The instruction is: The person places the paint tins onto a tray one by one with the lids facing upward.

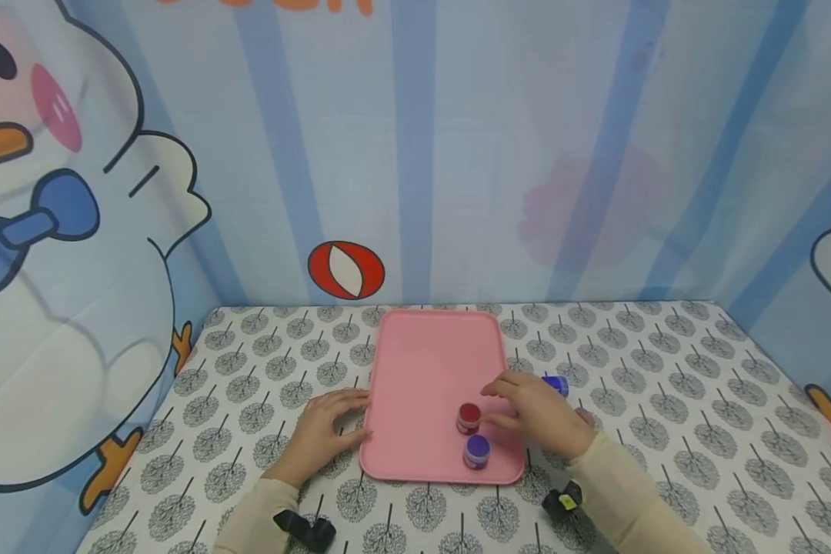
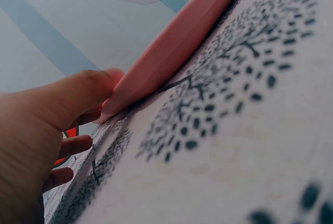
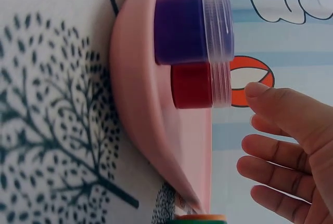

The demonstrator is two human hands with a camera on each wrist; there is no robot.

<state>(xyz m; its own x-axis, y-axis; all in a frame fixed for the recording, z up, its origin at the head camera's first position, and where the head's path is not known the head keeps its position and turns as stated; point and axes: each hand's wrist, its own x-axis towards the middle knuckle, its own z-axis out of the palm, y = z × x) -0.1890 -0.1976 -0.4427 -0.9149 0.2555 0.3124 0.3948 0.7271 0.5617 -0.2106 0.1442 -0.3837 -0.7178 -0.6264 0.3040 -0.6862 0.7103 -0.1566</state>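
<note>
On the pink tray [image 1: 429, 362] stand two small jars with clear lids, a red jar [image 1: 468, 418] and a purple-blue jar [image 1: 477, 452], both near its front right corner. My left hand [image 1: 328, 427] touches the tray's left rim with thumb and fingertips; in the left wrist view its thumb [image 2: 106, 78] rests at the rim, the fingers loosely bent. Over the tray's right side, my right hand [image 1: 536, 412] is spread beside the red jar. In the right wrist view, the thumb [image 3: 270, 96] points toward the red jar's lid [image 3: 221, 85], and nothing is held.
A blue jar [image 1: 556, 385] lies on the tree-patterned cloth [image 1: 637, 369] right of the tray, partly behind my right hand. A reddish thing [image 1: 585, 416] shows past the wrist. An orange and green item [image 3: 200, 219] peeks in below. A printed curtain [image 1: 457, 154] hangs behind.
</note>
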